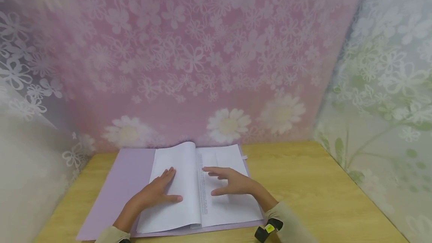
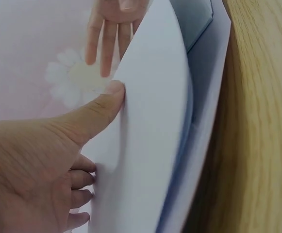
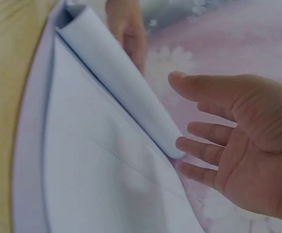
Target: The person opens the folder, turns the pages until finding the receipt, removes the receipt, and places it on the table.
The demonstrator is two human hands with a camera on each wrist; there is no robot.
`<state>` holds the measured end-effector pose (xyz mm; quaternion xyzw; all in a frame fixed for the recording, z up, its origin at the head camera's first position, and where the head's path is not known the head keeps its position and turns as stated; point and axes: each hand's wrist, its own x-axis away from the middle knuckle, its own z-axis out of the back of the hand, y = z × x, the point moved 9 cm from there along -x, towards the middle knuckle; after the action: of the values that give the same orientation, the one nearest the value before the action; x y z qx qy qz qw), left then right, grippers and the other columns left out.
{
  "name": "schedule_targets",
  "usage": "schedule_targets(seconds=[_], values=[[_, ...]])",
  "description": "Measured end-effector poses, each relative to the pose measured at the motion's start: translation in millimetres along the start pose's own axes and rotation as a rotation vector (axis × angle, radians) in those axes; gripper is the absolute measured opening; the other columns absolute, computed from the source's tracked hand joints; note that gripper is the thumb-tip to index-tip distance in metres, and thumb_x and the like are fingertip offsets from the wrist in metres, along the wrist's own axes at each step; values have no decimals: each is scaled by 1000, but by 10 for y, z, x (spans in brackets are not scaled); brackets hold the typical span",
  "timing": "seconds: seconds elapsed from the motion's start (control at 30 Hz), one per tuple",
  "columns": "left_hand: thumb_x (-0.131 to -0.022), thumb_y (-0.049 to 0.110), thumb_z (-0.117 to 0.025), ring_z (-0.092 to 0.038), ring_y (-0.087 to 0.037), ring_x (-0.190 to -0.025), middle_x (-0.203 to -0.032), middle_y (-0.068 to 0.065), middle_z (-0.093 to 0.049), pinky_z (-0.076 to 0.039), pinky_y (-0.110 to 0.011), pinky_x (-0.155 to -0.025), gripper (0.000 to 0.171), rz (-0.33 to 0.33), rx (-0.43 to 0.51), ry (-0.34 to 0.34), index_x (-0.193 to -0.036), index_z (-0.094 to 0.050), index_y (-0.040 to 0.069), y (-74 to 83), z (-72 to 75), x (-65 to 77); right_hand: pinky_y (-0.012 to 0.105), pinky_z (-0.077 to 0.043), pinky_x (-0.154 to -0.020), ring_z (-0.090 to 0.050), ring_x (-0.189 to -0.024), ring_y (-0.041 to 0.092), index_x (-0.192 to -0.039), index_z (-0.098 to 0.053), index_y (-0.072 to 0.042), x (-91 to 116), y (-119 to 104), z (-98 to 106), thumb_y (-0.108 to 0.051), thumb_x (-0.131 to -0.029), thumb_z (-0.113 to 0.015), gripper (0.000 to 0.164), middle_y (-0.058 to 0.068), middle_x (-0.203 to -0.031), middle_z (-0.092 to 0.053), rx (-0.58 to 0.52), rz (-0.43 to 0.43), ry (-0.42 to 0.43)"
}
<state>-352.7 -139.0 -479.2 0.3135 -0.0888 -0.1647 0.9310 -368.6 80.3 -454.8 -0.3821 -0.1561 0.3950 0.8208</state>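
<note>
A lilac folder (image 1: 131,175) lies spread on the table, with white sheets opened out inside it. My left hand (image 1: 155,192) rests on the left-hand page (image 1: 182,183), thumb spread towards the fold; the left wrist view shows its thumb and fingertips on the white paper (image 2: 150,97). Over the right-hand page (image 1: 233,209) is my right hand (image 1: 234,182), thumb and fingers apart and nothing between them. Along the fold that page bears a narrow column of small print (image 1: 203,190). In the right wrist view the turned sheets bulge in a roll (image 3: 116,73) beside the fold.
The folder lies on a yellow wood-grain table (image 1: 303,190), which extends to its right. A pink flowered wall panel (image 1: 189,66) stands behind, with patterned side panels at left and right (image 1: 381,130). A small white tab (image 1: 244,157) sticks out at the folder's right edge.
</note>
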Motion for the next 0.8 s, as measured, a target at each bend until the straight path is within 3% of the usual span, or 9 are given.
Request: schedule_targets(seconds=[0.17,0.37,0.6,0.8], values=[[-81,53,-81,-15,-46,-156,-168,-23,-20,-15,-66,-124,110,16,-2,-31,-159,-26,-3,-54,-48,17,59,-40,-117,-45,-146,38,-157,-41,-13,99,135,334,-28,-95,-74,72,11,-162,-42,16,-33,163],[-81,51,-82,-18,-47,-155,-166,-25,-23,-17,-67,-123,109,26,5,-36,-157,-29,-6,-63,-117,34,60,-40,-116,-44,-144,43,-154,-44,-6,234,389,656,-29,-94,-75,71,18,-159,-44,75,-137,309],[-81,54,-81,-19,-47,-155,-166,-25,-25,-19,-66,-123,108,28,-38,-28,-156,-32,-5,-71,-145,27,61,-37,-117,-41,-145,47,-152,-44,1,328,737,777,-25,-92,-77,73,24,-157,-44,63,-292,372],[-80,54,-81,-20,-47,-154,-166,-25,-25,-19,-66,-123,108,22,-60,-22,-156,-32,-5,-69,-134,19,60,-32,-121,-37,-147,47,-152,-41,6,346,943,763,-21,-91,-78,76,28,-156,-43,107,-362,391]])
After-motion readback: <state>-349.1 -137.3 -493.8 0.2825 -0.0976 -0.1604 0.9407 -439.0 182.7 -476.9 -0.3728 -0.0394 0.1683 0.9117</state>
